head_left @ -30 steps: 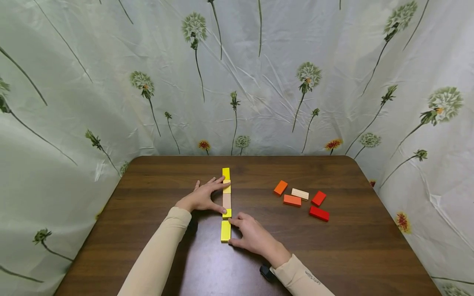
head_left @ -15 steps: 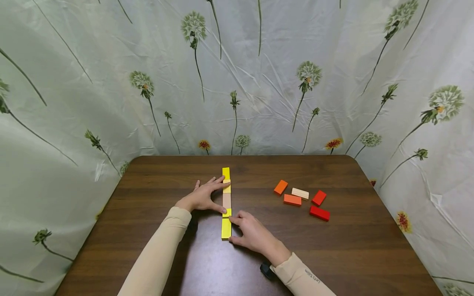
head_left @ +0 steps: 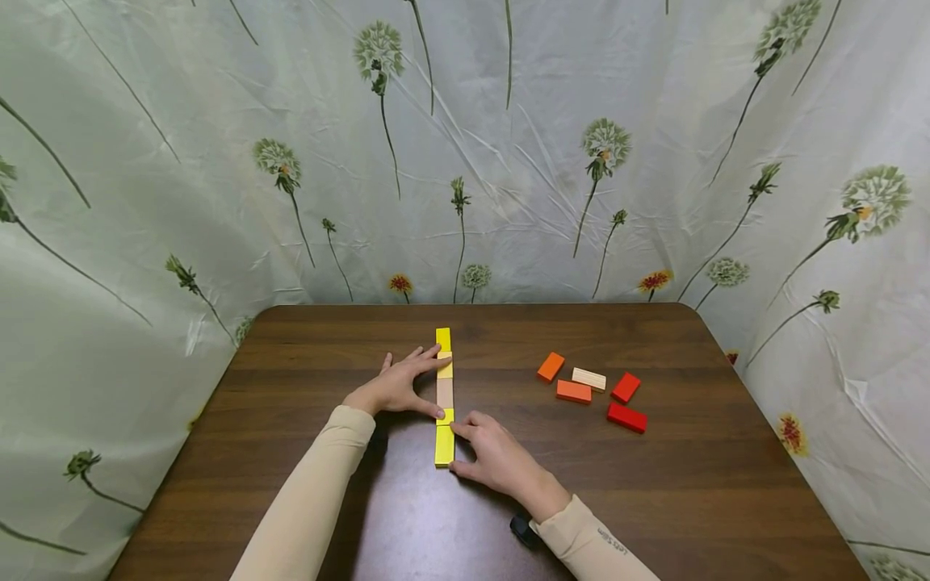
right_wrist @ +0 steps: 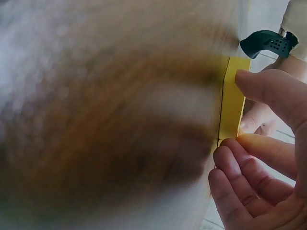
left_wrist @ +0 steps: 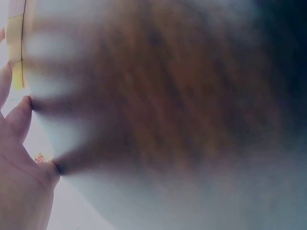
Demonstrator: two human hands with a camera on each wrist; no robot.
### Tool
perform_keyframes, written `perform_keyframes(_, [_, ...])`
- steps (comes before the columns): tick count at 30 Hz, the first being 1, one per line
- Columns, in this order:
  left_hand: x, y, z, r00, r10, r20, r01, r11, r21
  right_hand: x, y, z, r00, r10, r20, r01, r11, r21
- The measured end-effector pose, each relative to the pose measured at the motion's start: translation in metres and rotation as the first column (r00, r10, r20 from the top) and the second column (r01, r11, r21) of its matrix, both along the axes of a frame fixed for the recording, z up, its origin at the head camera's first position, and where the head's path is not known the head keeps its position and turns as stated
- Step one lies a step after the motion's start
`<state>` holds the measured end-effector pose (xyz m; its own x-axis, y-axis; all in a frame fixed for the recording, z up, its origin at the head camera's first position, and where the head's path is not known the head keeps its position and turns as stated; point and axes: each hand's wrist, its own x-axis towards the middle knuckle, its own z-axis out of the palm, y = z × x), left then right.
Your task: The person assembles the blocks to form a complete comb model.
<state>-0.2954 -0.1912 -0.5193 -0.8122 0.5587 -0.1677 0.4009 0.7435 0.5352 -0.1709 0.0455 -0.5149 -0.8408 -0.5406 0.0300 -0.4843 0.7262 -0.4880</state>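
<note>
A row of flat wooden blocks lies end to end, running away from me. My left hand [head_left: 392, 389] spreads over it, its thumb on a short-looking yellow block [head_left: 448, 419] and a fingertip reaching the pale yellow block [head_left: 446, 370]. Between those two sits a pinkish block [head_left: 445, 393]; another yellow block [head_left: 443, 339] forms the far end. At the near end lies a yellow block [head_left: 444, 449]. My right hand [head_left: 504, 461] touches its right side, thumb near the close end and index finger at the joint. The right wrist view shows this block [right_wrist: 233, 100] beside the thumb.
To the right lie loose blocks: two orange [head_left: 550, 366], a natural wood one [head_left: 588, 380] and two red [head_left: 626, 418]. They rest on a dark brown table [head_left: 697, 484]. Behind it hangs a curtain [head_left: 538, 202] printed with dandelions.
The nearest yellow block has slid away from me, along with my right hand, and the gap before the row has gone. My left hand keeps its place.
</note>
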Motion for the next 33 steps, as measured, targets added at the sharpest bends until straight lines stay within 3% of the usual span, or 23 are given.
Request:
perform_keyframes(15, [0.002,0.0016,0.0055,1.0,-0.006,-0.002,0.007,1.0,0.008,-0.0013,0.0014,-0.0007,1.0,-0.004,-0.029,0.003,1.0,-0.01])
perform_keyframes(25, [0.0022,0.0003,0.0045,0.999,-0.005,-0.044,0.005,1.0,-0.007,-0.0027,0.0007,0.0007,0.999,-0.017,0.028,0.017,1.0,0.006])
perform_keyframes(33, [0.0022,0.0006,0.0031,0.998,-0.001,-0.068,-0.001,0.999,-0.034,-0.002,0.0012,0.001,0.999,-0.018,0.026,0.018,1.0,0.009])
